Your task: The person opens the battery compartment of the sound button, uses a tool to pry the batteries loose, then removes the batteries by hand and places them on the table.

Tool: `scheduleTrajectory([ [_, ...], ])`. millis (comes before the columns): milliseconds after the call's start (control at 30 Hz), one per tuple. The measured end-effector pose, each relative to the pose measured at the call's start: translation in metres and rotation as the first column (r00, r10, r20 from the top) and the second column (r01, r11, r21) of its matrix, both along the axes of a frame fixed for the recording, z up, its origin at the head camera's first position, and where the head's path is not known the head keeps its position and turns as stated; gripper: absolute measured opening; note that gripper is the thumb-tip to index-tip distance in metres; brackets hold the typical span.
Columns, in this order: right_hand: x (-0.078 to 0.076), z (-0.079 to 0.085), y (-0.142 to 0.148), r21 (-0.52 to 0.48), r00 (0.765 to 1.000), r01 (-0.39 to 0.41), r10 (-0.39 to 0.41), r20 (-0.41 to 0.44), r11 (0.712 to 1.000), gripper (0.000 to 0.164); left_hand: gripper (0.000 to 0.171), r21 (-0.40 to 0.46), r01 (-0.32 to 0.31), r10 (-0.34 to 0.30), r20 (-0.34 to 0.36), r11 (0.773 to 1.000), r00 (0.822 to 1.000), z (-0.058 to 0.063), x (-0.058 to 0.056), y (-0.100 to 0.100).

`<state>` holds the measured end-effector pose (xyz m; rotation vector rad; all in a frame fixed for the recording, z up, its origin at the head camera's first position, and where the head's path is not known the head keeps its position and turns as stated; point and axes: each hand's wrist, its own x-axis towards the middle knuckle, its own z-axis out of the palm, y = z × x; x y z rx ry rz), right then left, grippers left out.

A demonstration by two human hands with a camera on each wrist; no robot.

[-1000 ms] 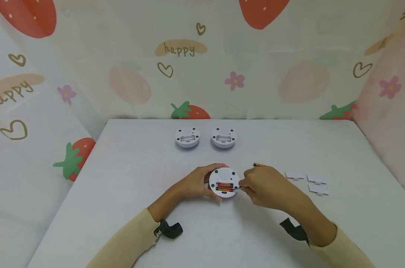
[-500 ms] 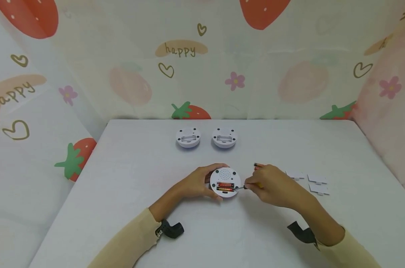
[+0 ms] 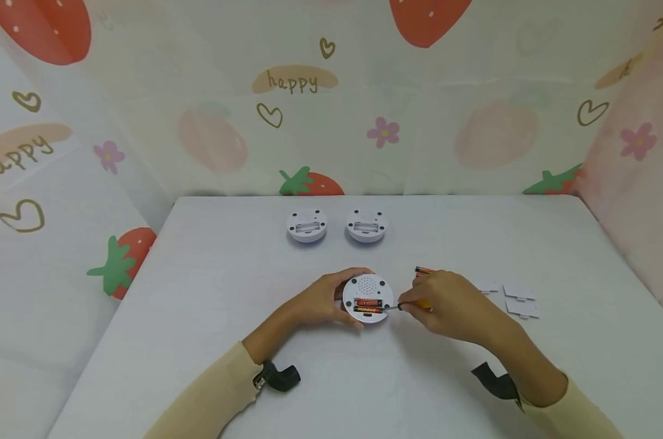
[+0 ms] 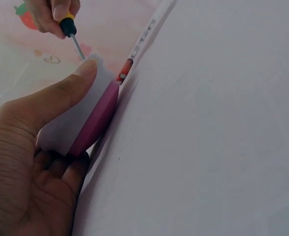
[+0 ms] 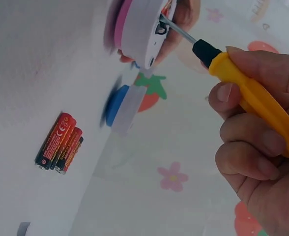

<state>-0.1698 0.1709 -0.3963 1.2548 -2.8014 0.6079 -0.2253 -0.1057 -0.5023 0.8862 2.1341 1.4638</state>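
Note:
My left hand [image 3: 320,299] grips a round white device [image 3: 367,285] by its side, thumb in front and fingers behind. Its underside faces up, with speaker holes, dark feet and an uncovered battery compartment holding two red batteries [image 3: 367,303]. The left wrist view shows a pink lower part [image 4: 98,118]. In my right hand [image 3: 446,308] is a screwdriver with a yellow handle [image 5: 255,96] and black collar, held in curled fingers. Its metal shaft [image 5: 183,33] reaches the compartment's right end, close to the lower battery; exact contact at the tip is unclear.
Two similar round devices [image 3: 306,225] lie at the back, compartments up and without batteries; one has a blue lower part [image 5: 117,105]. Loose red batteries [image 5: 61,142] lie beyond my right hand. Several white battery covers [image 3: 520,310] lie on the right of the white table [image 3: 200,256].
My right hand has shifted slightly right, away from the device, exposing more of the screwdriver and the loose batteries. The left hand keeps its grip on the device.

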Motion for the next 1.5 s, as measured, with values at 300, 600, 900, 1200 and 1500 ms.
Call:
scheduleTrajectory([
  [300,0.003,0.002,-0.001,0.028,1.0,0.012,-0.011,-0.024,1.0,0.01,0.098,0.002,0.002,-0.002,-0.002,1.0,1.0,-0.002,0.001,0.0],
  [600,0.003,0.009,0.001,-0.019,0.999,0.043,-0.043,0.014,0.999,0.01,0.099,-0.005,0.001,-0.001,-0.002,1.0,1.0,0.0,0.0,0.0],
  [900,-0.002,0.0,0.001,-0.035,1.0,0.0,0.0,0.009,0.999,0.011,0.099,-0.018,-0.005,0.005,0.003,1.0,1.0,-0.001,0.0,0.0],
  [1200,-0.008,-0.005,0.004,-0.113,0.992,0.014,0.001,0.126,0.993,0.012,0.1,-0.012,0.005,-0.005,0.003,1.0,1.0,-0.001,0.0,0.0],
  [1500,-0.012,-0.008,0.006,-0.141,0.984,0.038,-0.013,0.178,0.989,0.012,0.099,-0.013,0.002,-0.002,0.003,1.0,1.0,-0.002,-0.001,0.0],
])
